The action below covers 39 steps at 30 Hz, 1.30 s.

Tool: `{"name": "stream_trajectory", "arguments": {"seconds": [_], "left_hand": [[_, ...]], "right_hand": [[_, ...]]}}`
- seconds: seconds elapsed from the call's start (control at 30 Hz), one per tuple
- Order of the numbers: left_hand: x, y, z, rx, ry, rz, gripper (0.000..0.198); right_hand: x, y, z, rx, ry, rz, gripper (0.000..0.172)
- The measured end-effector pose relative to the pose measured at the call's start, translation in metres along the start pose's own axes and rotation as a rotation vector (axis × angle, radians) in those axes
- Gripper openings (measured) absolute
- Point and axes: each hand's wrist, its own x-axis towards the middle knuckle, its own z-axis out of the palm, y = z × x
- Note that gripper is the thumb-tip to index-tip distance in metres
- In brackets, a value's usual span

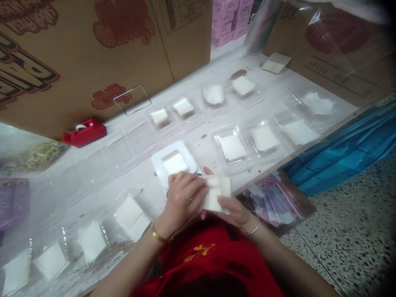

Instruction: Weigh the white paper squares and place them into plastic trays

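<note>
Both hands meet at a thick stack of white paper sheets [218,192] over the table's front edge. My right hand [233,209] grips the stack from below and the right, its thumb on top. From the left, my left hand [185,192] lies over the stack's edge with bent fingers; its fingertips are partly blurred. Just beyond them sits a white digital scale [192,159] with a smaller stack of white sheets [175,162] on its plate. Clear plastic trays [238,165] holding white stacks stand to the right of the scale.
A red tape dispenser [89,132] and a bent wire frame [133,108] are at the back by a big cardboard box [130,53]. More clear trays with white stacks [131,214] lie front left. Purple printed packets [275,200] sit below the table edge.
</note>
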Motion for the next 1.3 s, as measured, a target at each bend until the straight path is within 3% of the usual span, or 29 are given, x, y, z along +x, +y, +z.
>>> {"name": "stream_trajectory", "arguments": {"seconds": [0.23,0.43,0.53,0.63,0.73,0.87,1.07,1.3], "left_hand": [[0.0,0.003,0.003,0.047,0.046,0.017,0.007],[-0.004,-0.004,0.002,0.135,-0.011,0.082,0.008],[-0.006,-0.005,0.0,0.169,0.006,0.119,0.006],[-0.004,-0.009,-0.01,0.197,-0.001,0.109,0.004],[0.006,-0.022,-0.028,0.245,-0.01,0.063,0.007],[0.023,-0.054,-0.048,0.358,-0.103,-0.014,0.016],[0.034,-0.09,-0.044,0.473,-0.274,-0.091,0.014],[0.019,-0.094,-0.059,0.428,-0.074,-0.179,0.012]], "right_hand": [[0.002,0.004,-0.002,0.04,0.04,0.013,0.086],[0.006,0.009,-0.005,0.067,0.041,0.03,0.083],[0.008,0.014,-0.01,0.078,0.027,0.038,0.075],[0.009,0.019,-0.018,0.062,-0.017,0.056,0.057],[0.009,0.02,-0.022,0.031,-0.07,0.083,0.048],[0.008,0.017,-0.021,0.046,-0.046,0.059,0.06],[0.004,0.009,-0.016,0.046,-0.026,0.04,0.075],[-0.002,-0.004,-0.017,0.037,0.015,-0.001,0.076]]}}
